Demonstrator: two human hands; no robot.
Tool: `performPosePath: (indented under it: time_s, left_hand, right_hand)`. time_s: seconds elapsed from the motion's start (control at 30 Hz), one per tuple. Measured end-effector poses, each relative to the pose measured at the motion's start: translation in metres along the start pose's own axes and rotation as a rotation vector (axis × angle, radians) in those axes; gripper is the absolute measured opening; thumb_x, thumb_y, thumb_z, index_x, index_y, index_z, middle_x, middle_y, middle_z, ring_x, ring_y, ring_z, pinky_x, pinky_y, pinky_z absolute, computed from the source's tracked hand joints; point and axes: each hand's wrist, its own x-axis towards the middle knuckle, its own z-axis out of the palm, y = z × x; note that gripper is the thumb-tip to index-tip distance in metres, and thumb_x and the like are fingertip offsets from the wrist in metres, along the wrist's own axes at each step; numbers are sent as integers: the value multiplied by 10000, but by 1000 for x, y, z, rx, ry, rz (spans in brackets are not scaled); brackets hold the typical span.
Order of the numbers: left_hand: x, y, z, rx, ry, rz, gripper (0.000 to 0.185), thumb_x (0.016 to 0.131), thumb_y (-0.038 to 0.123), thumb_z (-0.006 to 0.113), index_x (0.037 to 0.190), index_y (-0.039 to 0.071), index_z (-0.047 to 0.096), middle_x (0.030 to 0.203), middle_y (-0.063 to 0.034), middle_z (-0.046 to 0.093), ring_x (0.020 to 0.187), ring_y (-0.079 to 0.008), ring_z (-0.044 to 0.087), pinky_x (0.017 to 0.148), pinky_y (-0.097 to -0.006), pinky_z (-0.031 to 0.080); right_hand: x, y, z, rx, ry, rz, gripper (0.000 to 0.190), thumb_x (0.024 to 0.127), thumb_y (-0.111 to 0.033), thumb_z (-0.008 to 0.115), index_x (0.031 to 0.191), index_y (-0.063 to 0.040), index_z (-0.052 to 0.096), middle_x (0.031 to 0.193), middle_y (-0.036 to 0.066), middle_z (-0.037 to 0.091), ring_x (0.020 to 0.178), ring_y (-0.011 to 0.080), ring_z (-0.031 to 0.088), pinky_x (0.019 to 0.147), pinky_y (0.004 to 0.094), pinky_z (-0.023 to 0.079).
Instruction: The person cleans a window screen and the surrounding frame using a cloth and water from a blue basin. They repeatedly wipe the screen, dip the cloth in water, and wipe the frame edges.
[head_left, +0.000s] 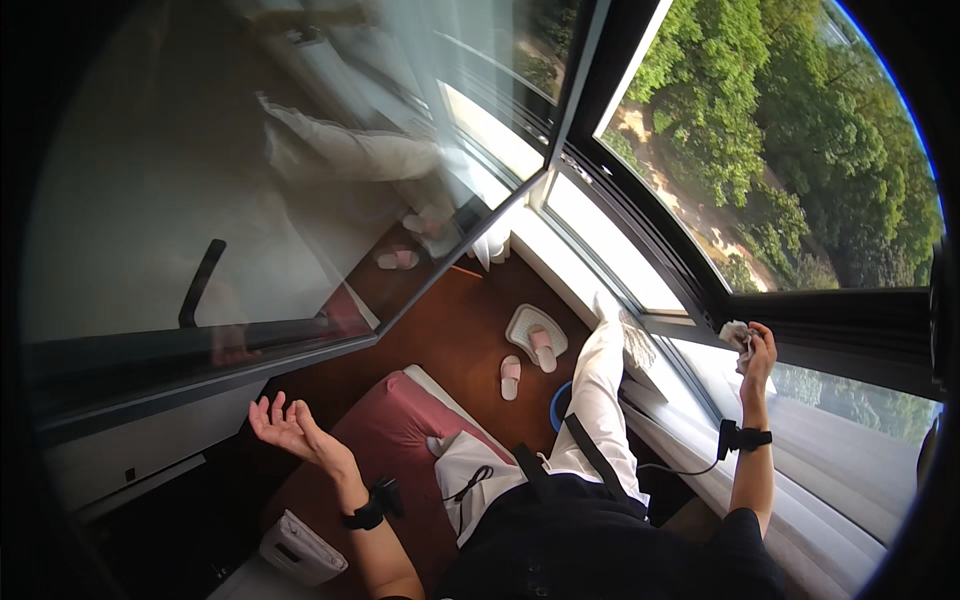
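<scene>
My right hand (759, 351) is raised at the right and grips a crumpled, soiled white cloth or wipe (738, 341), close to the dark window frame (817, 300). My left hand (296, 431) is held palm up with fingers spread and curled, nothing in it, above the pink bedding. An inward-swung glass window sash (315, 187) fills the upper left, with a black handle (201, 283) on it; the glass reflects my legs and the slippers. Both wrists wear black straps with a small device.
Pink-strapped slippers (510, 377) and a white mat or scale (517, 330) lie on the brown floor. A pink-covered bed (397, 420) bears a light pouch (304, 547). Near my leg are a blue-rimmed container (557, 409) and white curtains (810, 487). Trees stand outside.
</scene>
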Motion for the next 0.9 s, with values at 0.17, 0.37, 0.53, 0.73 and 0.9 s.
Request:
performPosePath:
  time_s: [0.17, 0.37, 0.53, 0.73, 0.9]
  left_hand:
    - [47, 30, -16, -62, 91, 70, 698, 905, 213, 631, 1465, 25, 260, 1412, -173, 365, 1219, -269, 439, 1006, -404, 344]
    - [79, 42, -24, -49, 95, 90, 802, 886, 293, 669, 1470, 1, 204, 1488, -165, 299, 1272, -273, 368, 1073, -446, 274]
    - [82, 35, -14, -61, 81, 58, 784, 896, 329, 653, 1461, 1, 218, 1496, -163, 280, 1279, -283, 350, 1074, -460, 266]
    - [52, 43, -4, 123, 295, 243, 640, 909, 225, 633, 1410, 3, 301, 1450, -146, 341, 1248, -258, 384, 1024, -423, 289]
    - [-60, 67, 80, -298, -524, 28, 745, 905, 172, 688, 1480, 31, 236, 1510, -166, 218, 1262, -310, 433, 988, -448, 434]
  right_hand:
    - [19, -3, -39, -64, 385, -53, 395, 982, -467, 542, 1067, -82, 569, 871, 8, 525, 712, 120, 481, 534, 259, 378]
    - [46, -4, -130, -422, 788, -358, 587, 944, -532, 617, 1111, 11, 468, 996, 116, 531, 821, 210, 563, 699, 356, 505]
    - [55, -6, -150, -233, 791, -347, 650, 918, -531, 653, 1131, 55, 473, 1010, 131, 509, 845, 242, 566, 734, 376, 510]
    - [12, -33, -23, -116, 300, -197, 312, 948, -251, 620, 1120, -33, 478, 1022, 83, 508, 890, 182, 529, 811, 308, 460]
    - [-75, -76, 180, 276, -517, 232, 301, 946, -217, 568, 1204, -103, 461, 1044, 46, 512, 922, 131, 541, 815, 242, 442]
